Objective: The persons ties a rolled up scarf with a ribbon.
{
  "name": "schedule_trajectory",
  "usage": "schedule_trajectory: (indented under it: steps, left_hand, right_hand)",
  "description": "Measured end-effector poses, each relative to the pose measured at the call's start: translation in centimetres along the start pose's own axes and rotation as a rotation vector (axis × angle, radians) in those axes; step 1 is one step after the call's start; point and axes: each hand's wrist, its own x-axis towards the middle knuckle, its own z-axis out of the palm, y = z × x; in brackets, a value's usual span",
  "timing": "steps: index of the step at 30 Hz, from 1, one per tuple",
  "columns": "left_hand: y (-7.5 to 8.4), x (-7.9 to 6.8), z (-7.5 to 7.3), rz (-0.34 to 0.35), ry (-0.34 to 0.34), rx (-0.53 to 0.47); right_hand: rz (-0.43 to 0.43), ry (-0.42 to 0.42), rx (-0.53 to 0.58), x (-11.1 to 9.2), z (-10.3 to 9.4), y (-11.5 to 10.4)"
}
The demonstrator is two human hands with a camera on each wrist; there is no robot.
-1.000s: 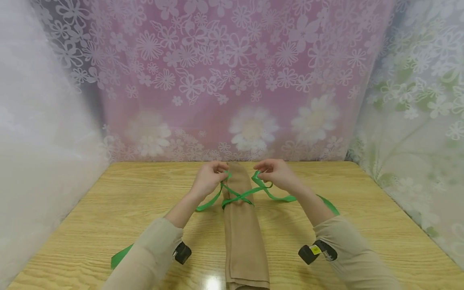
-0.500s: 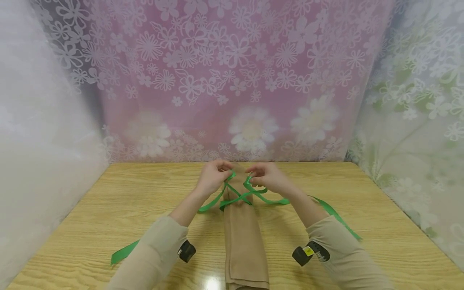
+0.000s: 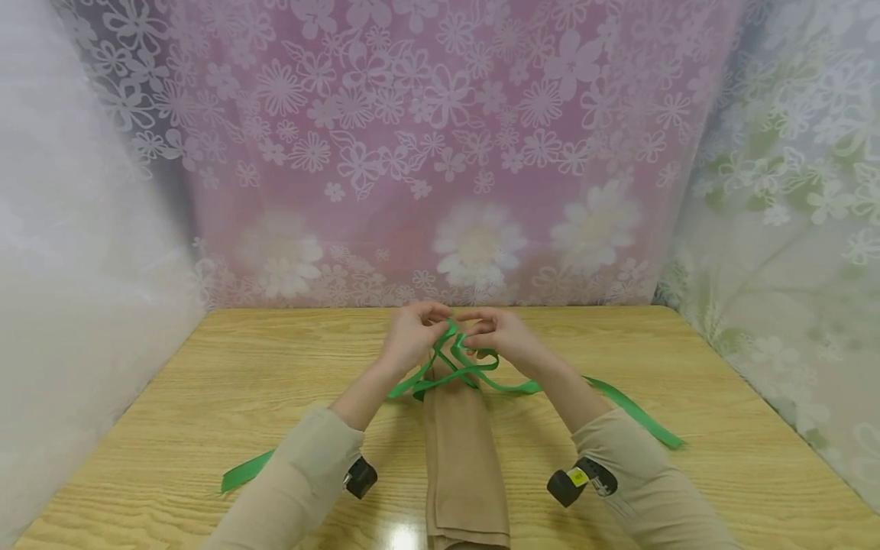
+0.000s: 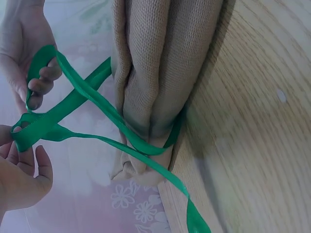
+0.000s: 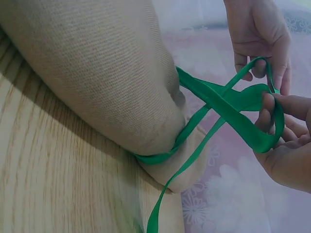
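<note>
A long tan folded cloth (image 3: 464, 466) lies lengthwise on the table. Around its far part runs a green satin ribbon (image 3: 447, 376), its strands crossing on top. My left hand (image 3: 410, 336) pinches a loop of the ribbon between thumb and fingers, above the cloth's far end. Close beside it, my right hand (image 3: 509, 336) pinches another ribbon loop. The right wrist view shows the right hand (image 5: 291, 155) with its loop spread round the fingers, and the left hand (image 5: 260, 34) near it. Strands cross between cloth and hands in the left wrist view.
One ribbon tail (image 3: 246, 471) lies on the table (image 3: 172, 412) by the left sleeve. Another tail (image 3: 639, 412) stretches out past the right forearm. A pink flowered curtain (image 3: 440, 153) hangs behind the table's far edge, with pale sheets at both sides.
Both hands have come closer together over the cloth, bringing their ribbon loops nearly together. The right tail now shows farther out past the forearm, and the left tail has shifted slightly right.
</note>
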Motion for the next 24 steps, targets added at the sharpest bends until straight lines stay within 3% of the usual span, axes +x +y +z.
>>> schedule_trajectory:
  steps: [8,15,19,24]
  left_hand:
    - [0.7,0.0,0.6,0.011,0.003,-0.035]
    - [1.0,0.5,1.0,0.034,0.009,-0.104]
    - [1.2,0.6,1.2,0.051,0.021,-0.102]
    - [1.4,0.6,1.4,0.067,0.041,-0.079]
  right_hand:
    - [0.025,-0.015,0.143,0.6,0.5,0.3]
    - [0.010,0.092,0.108,0.8,0.7,-0.3]
    - [-0.014,0.167,0.095,0.7,0.7,-0.8]
    - [-0.042,0.198,0.085,0.5,0.5,-1.1]
